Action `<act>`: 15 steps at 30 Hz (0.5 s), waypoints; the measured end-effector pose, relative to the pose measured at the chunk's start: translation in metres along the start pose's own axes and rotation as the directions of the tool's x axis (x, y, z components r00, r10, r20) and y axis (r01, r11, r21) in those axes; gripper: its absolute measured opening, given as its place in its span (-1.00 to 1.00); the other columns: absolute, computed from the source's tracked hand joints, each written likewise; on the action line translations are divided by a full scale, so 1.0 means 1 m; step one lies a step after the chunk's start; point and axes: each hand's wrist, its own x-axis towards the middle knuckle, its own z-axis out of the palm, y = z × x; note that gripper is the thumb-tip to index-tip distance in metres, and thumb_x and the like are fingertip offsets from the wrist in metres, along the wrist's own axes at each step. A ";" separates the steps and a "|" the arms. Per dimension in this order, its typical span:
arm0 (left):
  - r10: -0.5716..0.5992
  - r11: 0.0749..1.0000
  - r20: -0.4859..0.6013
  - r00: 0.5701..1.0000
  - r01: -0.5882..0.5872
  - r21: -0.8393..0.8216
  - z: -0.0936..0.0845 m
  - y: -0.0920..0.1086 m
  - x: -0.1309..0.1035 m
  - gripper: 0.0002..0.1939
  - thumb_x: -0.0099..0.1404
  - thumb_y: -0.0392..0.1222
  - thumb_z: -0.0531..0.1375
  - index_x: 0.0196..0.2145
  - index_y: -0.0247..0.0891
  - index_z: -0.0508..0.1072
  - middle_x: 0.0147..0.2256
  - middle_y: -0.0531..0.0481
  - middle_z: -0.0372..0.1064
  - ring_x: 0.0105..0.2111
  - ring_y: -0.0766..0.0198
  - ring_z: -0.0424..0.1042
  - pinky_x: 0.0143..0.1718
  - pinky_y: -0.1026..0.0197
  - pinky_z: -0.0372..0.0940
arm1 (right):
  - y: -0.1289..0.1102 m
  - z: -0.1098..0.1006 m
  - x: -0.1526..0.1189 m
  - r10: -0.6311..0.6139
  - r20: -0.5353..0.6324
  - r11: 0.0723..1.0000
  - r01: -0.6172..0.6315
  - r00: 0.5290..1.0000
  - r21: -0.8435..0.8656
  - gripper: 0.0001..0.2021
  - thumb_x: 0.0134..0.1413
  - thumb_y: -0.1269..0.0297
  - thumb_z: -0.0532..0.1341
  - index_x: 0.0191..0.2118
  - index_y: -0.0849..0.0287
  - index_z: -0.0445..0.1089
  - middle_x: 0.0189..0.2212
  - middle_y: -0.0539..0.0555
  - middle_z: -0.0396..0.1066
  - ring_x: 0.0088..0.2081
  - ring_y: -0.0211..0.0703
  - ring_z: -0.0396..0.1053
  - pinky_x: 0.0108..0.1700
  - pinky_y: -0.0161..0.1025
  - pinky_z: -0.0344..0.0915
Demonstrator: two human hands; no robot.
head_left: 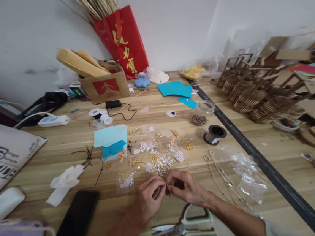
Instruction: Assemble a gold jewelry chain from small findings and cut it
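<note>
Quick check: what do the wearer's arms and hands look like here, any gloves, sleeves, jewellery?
Both hands are bare, no gloves. The left hand and its forearm show no sleeve, and no watch or band is visible. The right hand is also bare; a pale, light-coloured sleeve edge shows near the elbow. Rings cannot be made out.

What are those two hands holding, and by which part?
Both the left hand and right hand pinch something tiny between their fingertips, where the hands meet above the table. It is too small and hidden to identify, so the part held cannot be told.
</note>
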 end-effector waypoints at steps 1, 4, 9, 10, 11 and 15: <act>0.004 1.000 -0.009 1.000 -0.004 0.009 0.000 0.001 0.000 -0.84 0.21 -0.48 0.10 -0.41 -0.28 0.40 -0.45 -0.05 0.45 -0.41 0.30 0.46 -0.35 0.31 0.37 | -0.001 0.000 0.000 0.007 -0.001 1.000 -0.007 1.000 0.005 -0.81 0.15 0.20 0.20 -0.38 0.22 0.31 -0.57 -0.03 0.35 -0.55 -0.33 0.24 -0.50 -0.39 0.12; 0.008 1.000 -0.015 1.000 -0.007 0.031 -0.002 0.002 0.002 -0.83 0.22 -0.47 0.10 -0.42 -0.27 0.41 -0.46 -0.04 0.46 -0.43 0.31 0.46 -0.36 0.33 0.37 | -0.002 0.000 0.000 0.024 0.006 0.998 -0.024 1.000 0.049 -0.77 0.17 0.14 0.18 -0.37 0.22 0.31 -0.56 0.00 0.38 -0.53 -0.30 0.29 -0.50 -0.38 0.16; 0.026 0.998 -0.035 0.999 -0.024 0.054 -0.004 0.003 0.004 -0.84 0.21 -0.46 0.12 -0.41 -0.26 0.43 -0.47 -0.03 0.47 -0.45 0.33 0.47 -0.37 0.35 0.38 | 0.002 0.002 0.000 0.029 0.024 0.984 -0.033 0.999 0.173 -0.72 0.24 0.06 0.10 -0.27 0.22 0.27 -0.54 0.01 0.40 -0.50 -0.27 0.38 -0.45 -0.35 0.26; 0.032 0.998 -0.038 0.999 -0.030 0.055 -0.004 0.003 0.004 -0.84 0.21 -0.46 0.12 -0.40 -0.26 0.44 -0.47 -0.03 0.47 -0.45 0.33 0.47 -0.37 0.36 0.38 | 0.004 0.002 0.000 0.032 0.026 0.980 -0.036 0.999 0.195 -0.72 0.24 0.05 0.10 -0.24 0.22 0.27 -0.54 0.01 0.41 -0.49 -0.27 0.39 -0.45 -0.35 0.27; 0.038 0.998 -0.039 0.999 -0.036 0.055 -0.003 0.003 0.003 -0.83 0.21 -0.47 0.12 -0.39 -0.26 0.44 -0.46 -0.03 0.47 -0.44 0.33 0.47 -0.36 0.36 0.38 | 0.005 0.002 0.000 0.036 0.030 0.977 -0.041 0.999 0.210 -0.71 0.24 0.04 0.11 -0.22 0.22 0.26 -0.53 0.00 0.41 -0.49 -0.27 0.40 -0.46 -0.36 0.27; 0.051 0.997 -0.028 0.998 -0.049 0.064 -0.002 0.004 0.002 -0.83 0.22 -0.48 0.12 -0.40 -0.27 0.44 -0.46 -0.03 0.45 -0.44 0.34 0.45 -0.36 0.37 0.37 | 0.006 0.003 0.001 0.061 0.047 0.966 -0.071 0.997 0.248 -0.67 0.22 0.01 0.12 -0.20 0.23 0.27 -0.53 -0.01 0.39 -0.52 -0.27 0.42 -0.50 -0.37 0.28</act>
